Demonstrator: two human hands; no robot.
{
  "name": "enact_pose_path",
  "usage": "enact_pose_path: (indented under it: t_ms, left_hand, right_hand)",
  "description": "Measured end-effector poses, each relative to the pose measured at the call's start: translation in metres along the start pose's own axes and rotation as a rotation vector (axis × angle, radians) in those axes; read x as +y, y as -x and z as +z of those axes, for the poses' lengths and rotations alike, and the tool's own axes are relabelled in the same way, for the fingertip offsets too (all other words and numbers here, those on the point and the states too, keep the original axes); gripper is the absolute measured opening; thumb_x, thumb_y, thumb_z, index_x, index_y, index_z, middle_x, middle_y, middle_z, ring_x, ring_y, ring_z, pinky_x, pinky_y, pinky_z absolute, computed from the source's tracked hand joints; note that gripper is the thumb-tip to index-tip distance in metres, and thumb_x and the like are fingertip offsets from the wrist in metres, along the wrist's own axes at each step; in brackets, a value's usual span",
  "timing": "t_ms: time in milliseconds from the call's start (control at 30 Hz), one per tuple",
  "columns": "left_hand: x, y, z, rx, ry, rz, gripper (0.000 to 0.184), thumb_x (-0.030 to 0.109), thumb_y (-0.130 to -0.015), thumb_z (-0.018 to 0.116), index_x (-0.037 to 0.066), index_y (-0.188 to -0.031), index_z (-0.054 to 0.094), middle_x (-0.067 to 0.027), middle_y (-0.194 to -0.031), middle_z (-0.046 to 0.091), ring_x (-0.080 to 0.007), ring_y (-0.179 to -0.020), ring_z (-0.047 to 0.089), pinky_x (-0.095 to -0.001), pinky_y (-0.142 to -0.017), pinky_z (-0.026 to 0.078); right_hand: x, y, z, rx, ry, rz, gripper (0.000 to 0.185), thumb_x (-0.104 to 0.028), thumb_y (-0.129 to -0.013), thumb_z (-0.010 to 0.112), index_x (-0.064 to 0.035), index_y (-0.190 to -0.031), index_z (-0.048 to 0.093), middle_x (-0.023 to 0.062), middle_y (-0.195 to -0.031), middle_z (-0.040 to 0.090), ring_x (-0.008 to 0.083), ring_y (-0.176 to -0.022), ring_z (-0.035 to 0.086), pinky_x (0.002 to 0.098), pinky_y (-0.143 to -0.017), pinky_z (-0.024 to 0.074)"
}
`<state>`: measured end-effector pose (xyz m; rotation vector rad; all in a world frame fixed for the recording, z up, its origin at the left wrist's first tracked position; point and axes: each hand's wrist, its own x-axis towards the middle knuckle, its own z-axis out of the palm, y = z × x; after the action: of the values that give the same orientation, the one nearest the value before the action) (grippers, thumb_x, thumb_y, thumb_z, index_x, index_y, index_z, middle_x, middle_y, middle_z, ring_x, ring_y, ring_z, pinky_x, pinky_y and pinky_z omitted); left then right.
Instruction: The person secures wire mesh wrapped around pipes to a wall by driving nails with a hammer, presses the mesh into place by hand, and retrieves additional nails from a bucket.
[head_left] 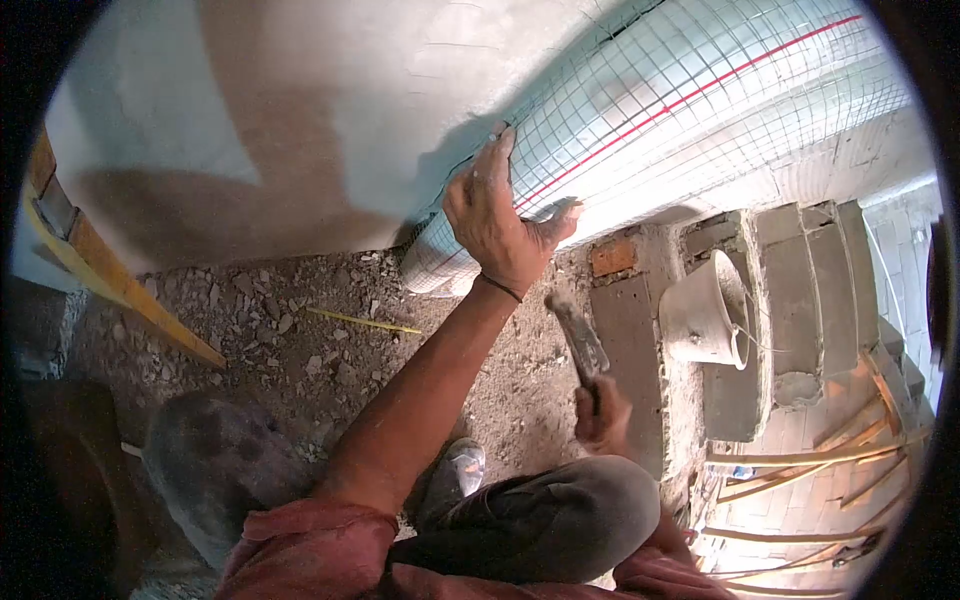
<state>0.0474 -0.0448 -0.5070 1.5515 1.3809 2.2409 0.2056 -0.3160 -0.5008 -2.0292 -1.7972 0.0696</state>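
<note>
A pale pipe (610, 150) wrapped in wire mesh with a red line along it runs against the wall. My left hand (495, 220) rests on its lower part, the thumb spread well apart from the fingers. Some of those fingertips lie at the pipe's wall side, and what is under them is partly hidden. Lower down, in front of my knee, my right hand (603, 415) is closed around the handle of a hammer (580, 335). The hammer's head points up toward the pipe and is apart from it. My right hand is slightly blurred.
Rubble (260, 310) covers the floor, with a thin yellow strip (365, 320) on it. A whitish bucket (700, 315) lies tipped on the steps (730, 390) at right. Wooden strips (830, 460) lie beyond. A yellow-edged board (130, 285) leans at left.
</note>
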Motion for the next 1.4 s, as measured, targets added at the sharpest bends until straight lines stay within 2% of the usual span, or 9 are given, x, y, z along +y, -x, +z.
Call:
enact_pose_path:
  t_ms: [67,133,200,267,600,1000,1067,1167,1400]
  left_hand:
    - [0.001,-0.003,0.000,0.011,0.019,0.011,0.104,0.078,-0.088,0.065,-0.001,-0.153,0.046,-0.0209,-0.146,0.059,-0.0383,-0.121,0.055,-0.0513,-0.105,0.040]
    - [0.005,-0.004,0.000,0.054,-0.050,-0.037,0.105,0.088,-0.088,0.054,0.003,-0.149,0.052,-0.0137,-0.136,0.068,-0.0334,-0.118,0.059,-0.0496,-0.101,0.044]
    - [0.007,-0.007,-0.005,-0.014,0.014,0.012,0.104,0.078,-0.089,0.064,-0.002,-0.154,0.045,-0.0237,-0.141,0.060,-0.0410,-0.118,0.058,-0.0544,-0.104,0.042]
    - [0.002,-0.004,0.008,0.013,0.392,-0.113,0.107,0.078,-0.088,0.066,-0.002,-0.156,0.042,-0.0260,-0.140,0.059,-0.0436,-0.122,0.058,-0.0553,-0.108,0.041]
    - [0.006,-0.003,-0.002,-0.124,0.206,-0.148,0.110,0.049,-0.075,0.087,0.001,-0.160,0.036,-0.0243,-0.153,0.051,-0.0436,-0.138,0.051,-0.0530,-0.120,0.038]
    - [0.000,0.000,0.001,-0.155,0.107,-0.076,0.108,0.051,-0.073,0.088,-0.007,-0.152,0.044,-0.0282,-0.144,0.059,-0.0471,-0.133,0.055,-0.0532,-0.116,0.039]
    - [0.004,0.005,0.009,-0.026,0.385,-0.204,0.103,0.044,-0.074,0.088,-0.009,-0.151,0.044,-0.0282,-0.143,0.059,-0.0457,-0.133,0.056,-0.0508,-0.117,0.038]
    - [-0.001,0.006,0.005,-0.130,0.265,-0.208,0.103,0.044,-0.075,0.087,-0.007,-0.152,0.043,-0.0269,-0.151,0.054,-0.0420,-0.138,0.053,-0.0499,-0.121,0.033]
    - [-0.005,0.006,0.010,-0.046,0.242,-0.119,0.110,0.053,-0.074,0.089,-0.001,-0.156,0.040,-0.0230,-0.157,0.049,-0.0407,-0.142,0.048,-0.0528,-0.123,0.031]
  right_hand:
    - [-0.021,-0.054,-0.032,0.011,0.098,-0.499,0.029,-0.008,-0.093,0.072,-0.0026,-0.117,0.058,0.0171,-0.079,0.064,0.0337,-0.062,0.067,0.0443,-0.051,0.0525]
    - [-0.069,-0.103,-0.060,0.004,0.168,-0.720,0.036,-0.012,-0.086,0.079,0.0006,-0.113,0.059,0.0100,-0.078,0.058,0.0263,-0.057,0.059,0.0397,-0.048,0.0485]
    - [-0.107,-0.136,-0.074,0.003,0.286,-0.836,0.040,-0.001,-0.081,0.073,0.0060,-0.118,0.059,0.0168,-0.085,0.063,0.0276,-0.062,0.061,0.0422,-0.050,0.0479]
    - [-0.123,-0.162,-0.076,-0.020,0.329,-0.858,0.040,0.003,-0.080,0.071,0.0060,-0.118,0.059,0.0150,-0.084,0.061,0.0271,-0.062,0.060,0.0408,-0.050,0.0486]
    - [-0.123,-0.184,-0.067,0.049,0.457,-0.802,0.043,-0.010,-0.081,0.078,-0.0010,-0.119,0.061,0.0058,-0.079,0.052,0.0222,-0.065,0.061,0.0371,-0.052,0.0508]
    - [-0.115,-0.189,-0.056,0.080,0.465,-0.781,0.043,-0.011,-0.083,0.079,-0.0033,-0.122,0.061,0.0055,-0.080,0.055,0.0236,-0.067,0.064,0.0378,-0.053,0.0522]
    - [-0.113,-0.189,-0.055,0.077,0.424,-0.762,0.042,-0.013,-0.085,0.079,-0.0038,-0.122,0.061,0.0056,-0.080,0.055,0.0237,-0.067,0.064,0.0380,-0.053,0.0524]
    - [-0.117,-0.190,-0.057,0.022,0.427,-0.760,0.049,-0.001,-0.083,0.075,0.0009,-0.128,0.056,0.0110,-0.083,0.059,0.0257,-0.065,0.063,0.0394,-0.052,0.0513]
    - [-0.117,-0.184,-0.055,0.062,0.403,-0.849,0.047,-0.008,-0.083,0.079,0.0030,-0.125,0.059,0.0101,-0.081,0.058,0.0246,-0.063,0.062,0.0383,-0.050,0.0500]
